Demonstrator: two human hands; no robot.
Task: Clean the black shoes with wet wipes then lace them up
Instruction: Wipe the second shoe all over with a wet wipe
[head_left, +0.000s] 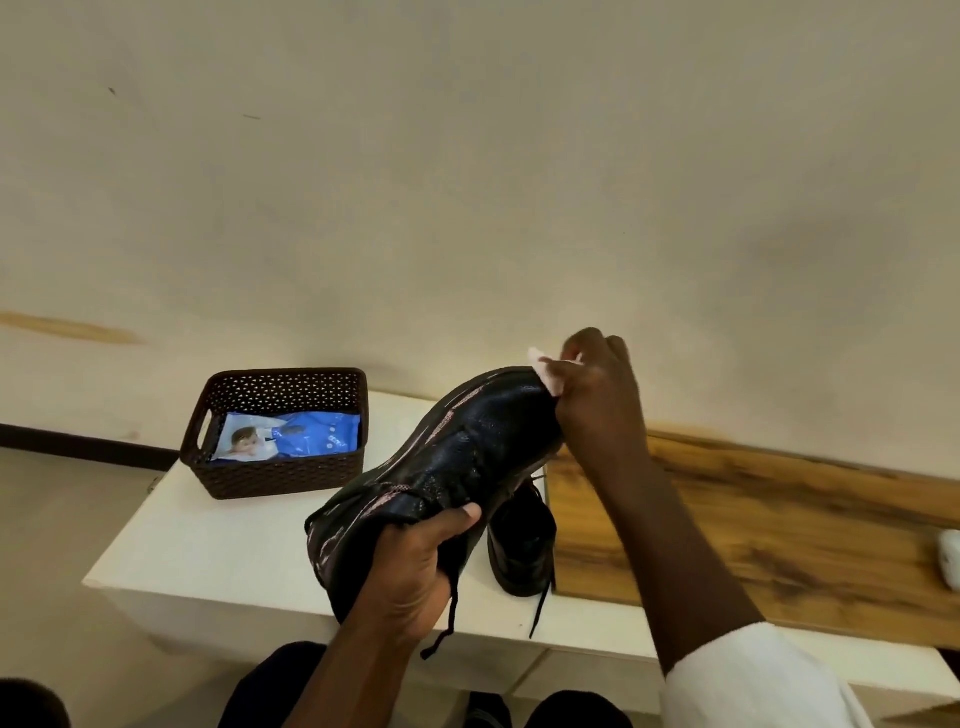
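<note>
A black shoe (457, 452) is held up in the air, toe pointing up and to the right, its sole turned left. My left hand (410, 582) grips it at the heel end, thumb on the upper. My right hand (597, 395) presses a white wet wipe (548, 371) against the toe tip. A loose black lace (449, 618) dangles from the held shoe. The second black shoe (522, 540) stands on the white table (208, 545) just behind, its lace hanging over the front edge.
A brown perforated basket (280, 467) at the table's back left holds a blue wet-wipe pack (291, 436). A wooden board (753, 535) covers the table's right side, with a white object (950, 558) at the far right edge. The wall lies behind.
</note>
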